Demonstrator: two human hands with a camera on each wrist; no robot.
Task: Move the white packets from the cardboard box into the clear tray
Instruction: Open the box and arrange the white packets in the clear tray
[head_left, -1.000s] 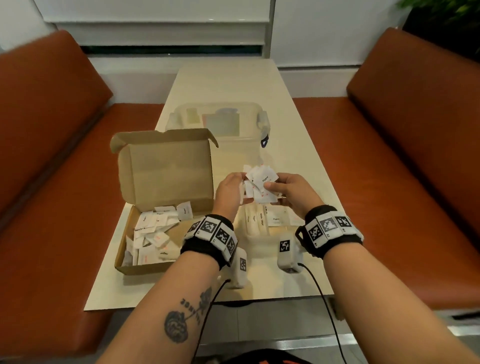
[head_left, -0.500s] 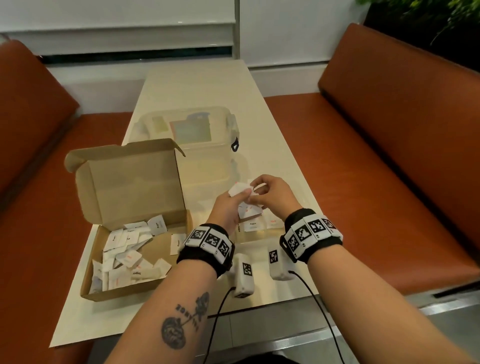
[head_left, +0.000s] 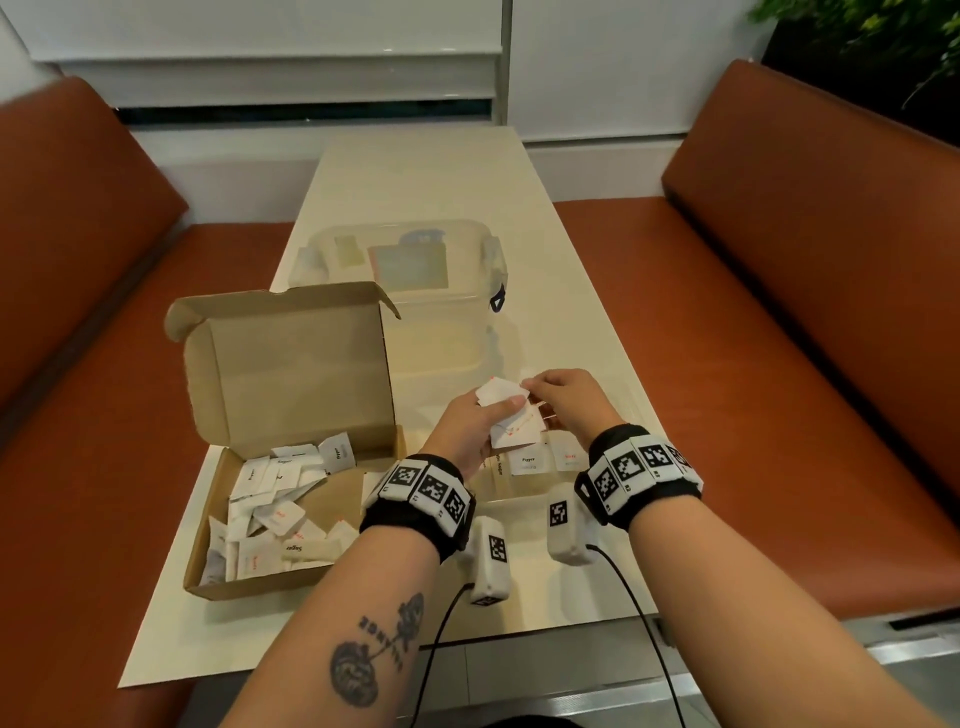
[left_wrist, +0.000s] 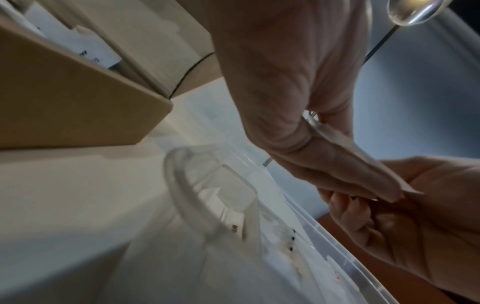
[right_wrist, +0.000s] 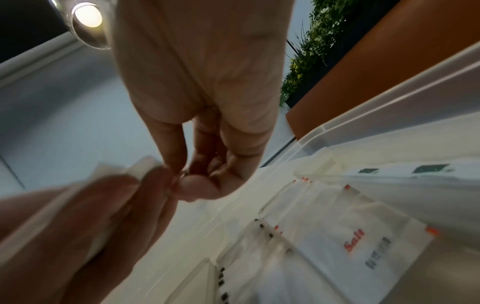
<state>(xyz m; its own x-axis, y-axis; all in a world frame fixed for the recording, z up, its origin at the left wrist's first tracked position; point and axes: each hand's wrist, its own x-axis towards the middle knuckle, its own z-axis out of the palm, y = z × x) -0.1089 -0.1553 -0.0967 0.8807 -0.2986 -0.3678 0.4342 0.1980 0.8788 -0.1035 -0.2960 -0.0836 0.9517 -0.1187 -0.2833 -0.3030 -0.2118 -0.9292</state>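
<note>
White packets (head_left: 506, 418) fanned in left hand (head_left: 467, 431) grip; right hand (head_left: 569, 400) fingertips pinch top packet's edge above clear tray (head_left: 524, 491).

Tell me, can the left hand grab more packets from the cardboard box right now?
Probably not yet. The left hand already holds a bunch of white packets over the clear tray. The cardboard box lies open beside it, nothing blocking the way.

My pale table (head_left: 566, 291) carries the open cardboard box (head_left: 291, 395) left of my grip, the clear tray (head_left: 524, 488) directly below it, and a lidded clear container (head_left: 400, 260) beyond it.
</note>
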